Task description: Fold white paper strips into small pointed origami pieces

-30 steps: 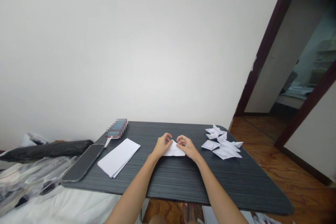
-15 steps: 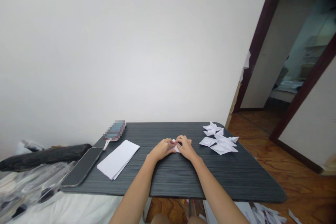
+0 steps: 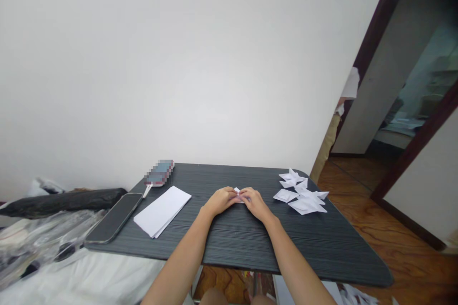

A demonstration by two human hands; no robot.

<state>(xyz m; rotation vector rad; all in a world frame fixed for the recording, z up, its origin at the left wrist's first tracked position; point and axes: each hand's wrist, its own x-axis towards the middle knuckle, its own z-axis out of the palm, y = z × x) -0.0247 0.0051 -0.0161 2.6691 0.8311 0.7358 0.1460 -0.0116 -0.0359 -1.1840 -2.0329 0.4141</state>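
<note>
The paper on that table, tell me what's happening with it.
A person presses a small white folded paper flat on the dark table with the left hand and right hand close together over it. Finished folded paper shapes lie to the right; a stack of sheets and a phone lie to the left.

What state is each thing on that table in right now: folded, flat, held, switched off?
Small paper: on the table, mostly covered, pressed by both hands.
Left hand: on the paper.
Right hand: on the paper.
Folded sheets: flat, untouched.
Folded shapes: piled at the right.
Phone: face up, screen dark.
</note>
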